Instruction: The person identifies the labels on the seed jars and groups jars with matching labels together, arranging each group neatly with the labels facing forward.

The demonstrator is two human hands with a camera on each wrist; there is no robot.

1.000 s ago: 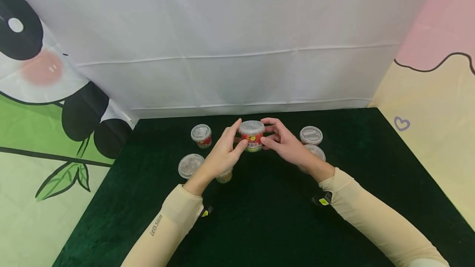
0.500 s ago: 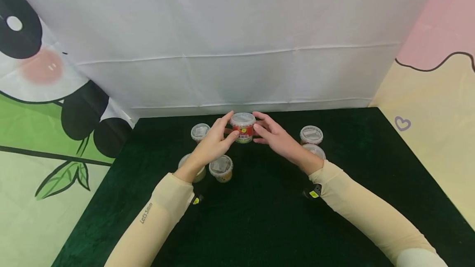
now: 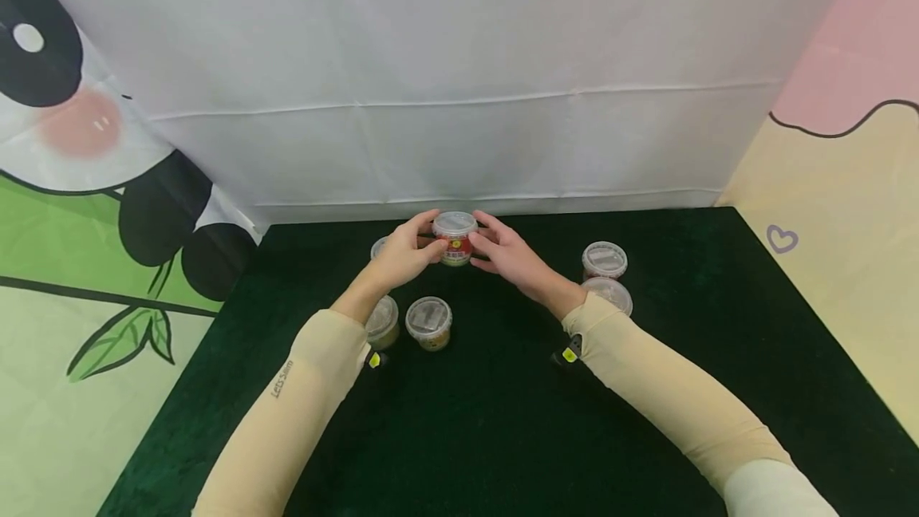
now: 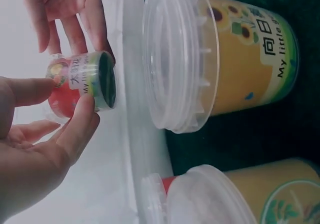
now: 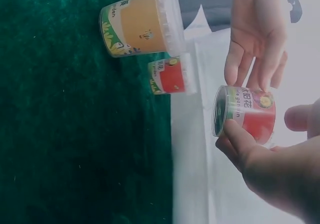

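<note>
A small clear-lidded plastic tub [image 3: 455, 247] with a red label and a green lower band is held between both hands near the table's back edge. My left hand [image 3: 402, 255] grips its left side, thumb toward me and fingers behind. From the opposite side my right hand [image 3: 511, 260] holds it the same way. In the left wrist view the red tub [image 4: 65, 96] shows raised against the white backdrop, its base facing the table side. The right wrist view shows the red tub [image 5: 255, 119] with right-hand fingers at its base edge.
Orange-labelled tubs [image 3: 429, 324] [image 3: 383, 324] stand in front of my left hand. Another red-labelled tub [image 5: 170, 77] stands behind them, mostly covered by that hand in the head view. Two more lidded tubs [image 3: 605, 260] [image 3: 609, 294] stand at the right on the green cloth [image 3: 488, 429].
Both hands have carried the red tub left and toward the back of the table. My left forearm has uncovered the front orange tub and now covers more of the back-left one.
</note>
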